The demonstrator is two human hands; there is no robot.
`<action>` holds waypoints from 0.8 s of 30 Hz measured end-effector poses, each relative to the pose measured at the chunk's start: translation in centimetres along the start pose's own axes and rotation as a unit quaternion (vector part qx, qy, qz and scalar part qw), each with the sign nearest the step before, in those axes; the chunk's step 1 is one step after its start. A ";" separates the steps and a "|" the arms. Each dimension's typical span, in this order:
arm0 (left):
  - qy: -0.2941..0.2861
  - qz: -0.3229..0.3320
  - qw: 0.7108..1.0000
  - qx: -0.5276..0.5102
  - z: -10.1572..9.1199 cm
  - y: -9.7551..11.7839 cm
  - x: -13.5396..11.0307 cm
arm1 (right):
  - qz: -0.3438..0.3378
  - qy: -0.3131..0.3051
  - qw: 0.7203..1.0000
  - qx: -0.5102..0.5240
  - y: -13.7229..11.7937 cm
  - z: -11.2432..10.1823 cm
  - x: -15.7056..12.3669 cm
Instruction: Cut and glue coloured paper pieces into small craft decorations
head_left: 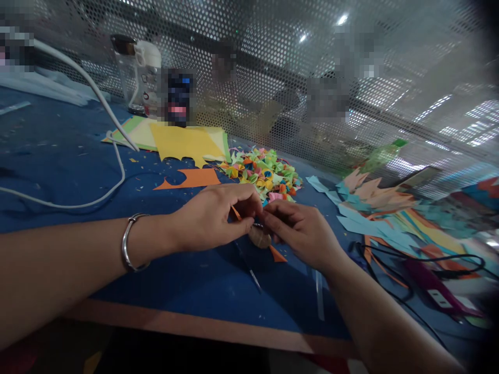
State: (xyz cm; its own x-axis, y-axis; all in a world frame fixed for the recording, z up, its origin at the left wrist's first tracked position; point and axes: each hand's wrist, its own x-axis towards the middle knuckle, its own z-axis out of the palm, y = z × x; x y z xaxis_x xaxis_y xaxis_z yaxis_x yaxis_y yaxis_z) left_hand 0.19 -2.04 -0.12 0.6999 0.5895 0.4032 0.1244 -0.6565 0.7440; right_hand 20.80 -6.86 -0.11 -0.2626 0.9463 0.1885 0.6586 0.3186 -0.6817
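Observation:
My left hand, with a silver bangle on its wrist, is closed in a pinch; an orange piece of paper shows between its thumb and fingers. Its fingertips meet those of my right hand, also pinched, and what lies between them is too small to make out. Just below the fingertips is a tan, rounded object, partly covered by the fingers. An orange paper scrap pokes out under my right hand. A thin stick-like tool lies on the blue table below.
Behind my hands sits a heap of small folded colored papers. Cut yellow paper and orange paper lie left of it, near bottles and a phone. Paper strips, black cables and a purple power strip are rightward.

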 end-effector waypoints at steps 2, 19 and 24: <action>0.010 -0.012 1.000 -0.017 0.1 -0.4 0.0 | 0.002 0.004 1.000 0.022 -0.1 0.1 0.0; 0.023 -0.236 0.859 -0.454 0.3 -1.3 1.2 | 0.006 0.078 0.994 0.076 -0.7 0.0 -0.2; 0.034 -0.249 0.855 -0.453 0.3 -1.6 1.3 | 0.015 0.074 0.994 0.078 -0.7 -0.2 -0.2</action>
State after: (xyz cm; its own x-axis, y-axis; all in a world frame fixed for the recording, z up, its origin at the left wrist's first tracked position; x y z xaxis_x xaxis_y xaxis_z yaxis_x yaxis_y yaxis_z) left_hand 1.16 -0.33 -0.99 0.6726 0.7361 -0.0760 -0.2234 0.2999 0.9274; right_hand 20.52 -7.29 0.42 -0.1290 0.9568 0.2604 0.5445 0.2879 -0.7878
